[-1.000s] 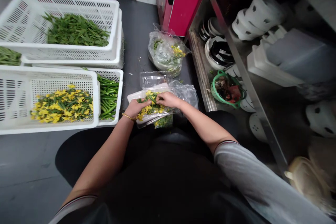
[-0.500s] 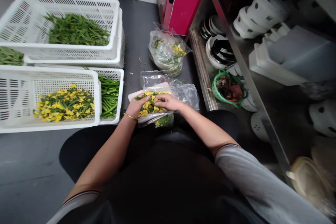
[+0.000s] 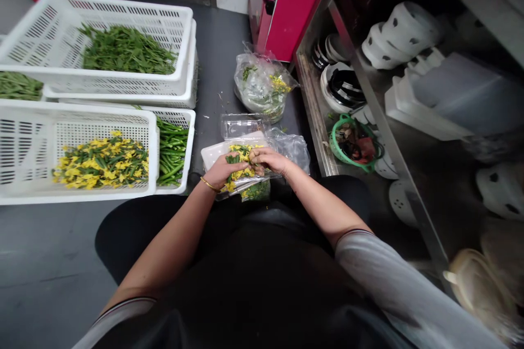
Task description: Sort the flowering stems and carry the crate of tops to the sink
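My left hand (image 3: 222,171), with a gold bangle at its wrist, is closed round a small bunch of green pieces with yellow flowers (image 3: 233,159). Close against its thumb, my right hand (image 3: 271,160) is pinched; what lies between its fingertips is too small to make out. Both hands are over a clear plastic box holding more yellow blossoms (image 3: 245,149), in front of my lap. Beneath it is a white tray (image 3: 210,154). A green-and-yellow pack (image 3: 257,191) shows under the near edge.
To the left stand a white crate of yellow blossoms (image 3: 102,161), a crate of green peppers (image 3: 172,147) and a crate of leafy greens (image 3: 126,52). Ahead are an empty clear box (image 3: 241,124) and a plastic bag of greens (image 3: 262,87). A metal shelf (image 3: 393,136) with a green basket (image 3: 334,142) runs along the right.
My hands have come closer together, the left one moving right and slightly nearer me. Green ends now stick up from the left hand. The view has shifted slightly.
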A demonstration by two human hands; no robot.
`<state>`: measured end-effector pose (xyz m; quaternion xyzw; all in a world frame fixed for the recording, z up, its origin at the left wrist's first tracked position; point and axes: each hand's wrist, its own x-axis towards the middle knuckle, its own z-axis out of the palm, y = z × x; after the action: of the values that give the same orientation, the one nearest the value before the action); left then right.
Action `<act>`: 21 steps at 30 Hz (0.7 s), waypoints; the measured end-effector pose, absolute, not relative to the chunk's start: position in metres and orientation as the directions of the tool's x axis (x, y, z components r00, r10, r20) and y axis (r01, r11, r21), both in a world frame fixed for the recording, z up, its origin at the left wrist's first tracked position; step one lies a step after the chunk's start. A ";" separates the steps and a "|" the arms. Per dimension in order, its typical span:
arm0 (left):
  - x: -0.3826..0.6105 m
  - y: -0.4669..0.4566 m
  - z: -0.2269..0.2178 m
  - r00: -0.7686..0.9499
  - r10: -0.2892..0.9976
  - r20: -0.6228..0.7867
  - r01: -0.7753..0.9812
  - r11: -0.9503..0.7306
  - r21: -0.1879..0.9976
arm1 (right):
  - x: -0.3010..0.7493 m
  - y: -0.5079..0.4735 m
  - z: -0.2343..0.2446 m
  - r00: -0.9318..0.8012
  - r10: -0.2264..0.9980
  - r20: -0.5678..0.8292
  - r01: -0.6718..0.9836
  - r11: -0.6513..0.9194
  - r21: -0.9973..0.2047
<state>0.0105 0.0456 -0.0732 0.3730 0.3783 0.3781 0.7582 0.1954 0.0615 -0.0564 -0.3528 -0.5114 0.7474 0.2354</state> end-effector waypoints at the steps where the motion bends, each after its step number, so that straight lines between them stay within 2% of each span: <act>1: 0.011 0.046 -0.075 0.407 0.867 -0.287 -0.275 0.415 0.867 | 0.195 0.062 -0.053 -0.647 0.696 -0.311 0.067 -0.355 -0.933; 3: 0.009 0.047 -0.078 0.344 0.894 -0.285 -0.253 0.381 0.889 | 0.199 0.063 -0.049 -0.626 0.703 -0.336 0.143 -0.320 -0.936; 8: 0.004 0.051 -0.080 0.241 0.928 -0.285 -0.214 0.337 0.917 | 0.212 0.068 -0.051 -0.379 0.877 -0.296 0.266 -0.203 -0.942; 11: 0.006 0.050 -0.079 0.230 0.928 -0.295 -0.199 0.341 0.919 | 0.205 0.066 -0.059 -0.344 0.904 -0.253 0.358 -0.123 -0.926; 13: 0.006 0.050 -0.076 0.250 0.911 -0.328 -0.265 0.390 0.882 | 0.201 0.066 -0.061 -0.351 0.913 -0.206 0.472 -0.017 -0.881; 15: 0.002 0.050 -0.071 0.256 0.901 -0.351 -0.374 0.427 0.823 | 0.201 0.069 -0.062 -0.391 0.899 -0.199 0.662 0.124 -0.739; 16: -0.001 0.051 -0.068 0.255 0.901 -0.351 -0.427 0.430 0.795 | 0.203 0.071 -0.063 -0.392 0.891 -0.230 0.773 0.183 -0.607; 18: -0.007 0.053 -0.062 0.259 0.906 -0.336 -0.502 0.424 0.754 | 0.208 0.077 -0.067 -0.321 0.877 -0.357 0.937 0.239 -0.255; 19: -0.009 0.054 -0.060 0.264 0.906 -0.329 -0.519 0.421 0.744 | 0.209 0.079 -0.071 -0.262 0.870 -0.417 0.965 0.244 -0.098; 20: -0.010 0.054 -0.058 0.274 0.905 -0.326 -0.526 0.425 0.737 | 0.210 0.080 -0.076 -0.215 0.858 -0.467 0.969 0.248 0.009; 21: -0.011 0.054 -0.057 0.285 0.902 -0.323 -0.528 0.429 0.733 | 0.208 0.080 -0.081 -0.195 0.837 -0.510 0.963 0.263 0.063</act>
<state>-0.0107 0.0541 -0.0570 0.2538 0.3691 0.4701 0.7605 0.2083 0.0795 -0.0813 -0.5915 -0.7609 0.1368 -0.2291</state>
